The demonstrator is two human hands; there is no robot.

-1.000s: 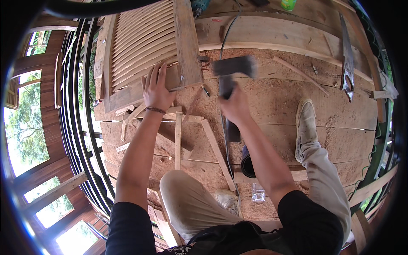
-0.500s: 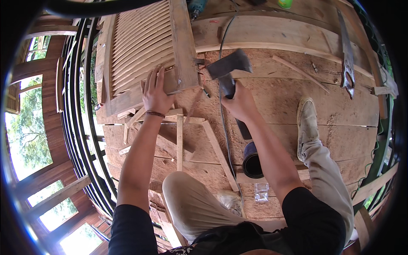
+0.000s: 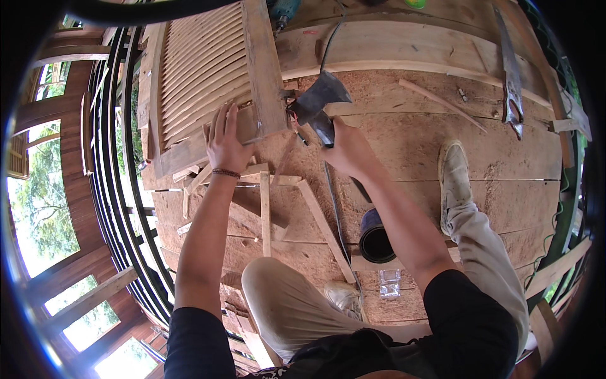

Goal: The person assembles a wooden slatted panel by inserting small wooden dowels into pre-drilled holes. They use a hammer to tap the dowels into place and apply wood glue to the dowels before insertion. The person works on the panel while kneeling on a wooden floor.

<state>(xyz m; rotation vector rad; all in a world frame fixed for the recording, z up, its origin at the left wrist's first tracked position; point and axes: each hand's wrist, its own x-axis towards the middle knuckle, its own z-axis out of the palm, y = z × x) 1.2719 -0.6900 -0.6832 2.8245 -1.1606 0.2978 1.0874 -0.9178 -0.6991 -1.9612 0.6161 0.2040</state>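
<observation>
A louvered wooden shutter panel lies on the plank floor at the upper left, its slats set between side boards. My left hand rests spread and flat on its near corner, fingers apart. My right hand is wrapped round the dark handle of a hatchet. The blunt end of the hatchet head is close to the panel's right side board, beside a small dark stub jutting from that edge; I cannot tell whether they touch. Below the stub lies a small dark pen-like object.
A teal power drill lies beyond the panel, and a handsaw at the right. A cable runs across the sawdust-covered floor. Wood strips lie before me, near a dark cylindrical container and a clear packet.
My right hand has swung the hatchet leftward, bringing its head close to the panel's right edge. My left hand has stayed on the panel's corner. The view has shifted slightly.
</observation>
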